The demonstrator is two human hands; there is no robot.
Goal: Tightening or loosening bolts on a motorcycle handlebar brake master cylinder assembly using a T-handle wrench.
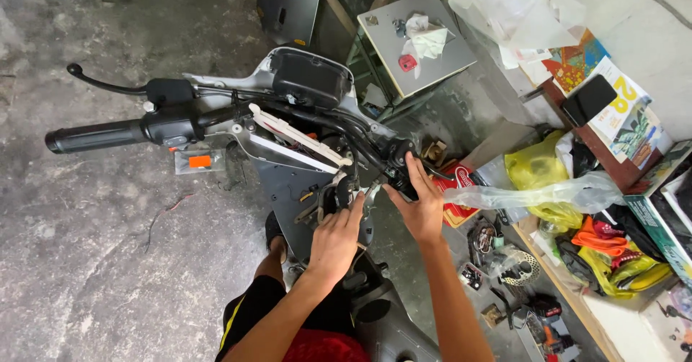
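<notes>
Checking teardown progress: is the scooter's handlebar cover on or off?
Off. The handlebar shows bare wiring and white brackets beside both hands, left and right.

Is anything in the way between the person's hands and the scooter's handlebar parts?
Nothing visible. The left hand and right hand both rest directly on the exposed parts below the handlebar.
</notes>
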